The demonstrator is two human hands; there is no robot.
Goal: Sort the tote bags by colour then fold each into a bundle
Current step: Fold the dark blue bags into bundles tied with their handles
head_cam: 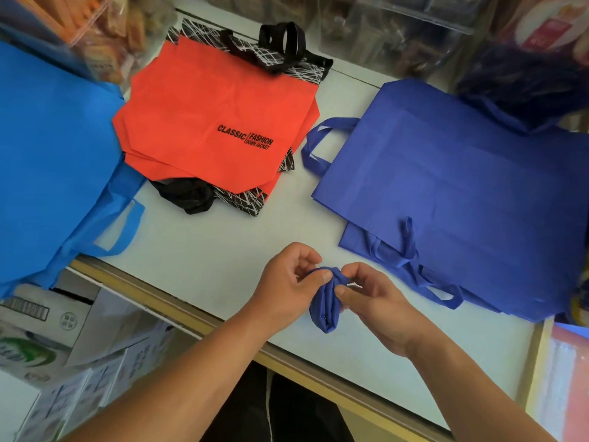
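Note:
A small dark blue bundle [325, 301], a tote bag rolled up tight, hangs just above the white counter [204, 250] near its front edge. My left hand [288, 282] pinches its top from the left and my right hand [373, 301] grips it from the right. A stack of flat dark blue tote bags [462, 193] lies at the right. Red-orange tote bags [210, 122] printed with black text lie at the back centre on black patterned bags [242, 199]. Light blue tote bags [54, 161] hang over the counter's left edge.
Clear containers of packaged goods [398, 30] line the back of the counter. Cardboard boxes [47, 339] stand on the floor at the lower left. A wooden rim [191, 317] runs along the counter's front edge. Dark fabric [522, 78] lies at the back right.

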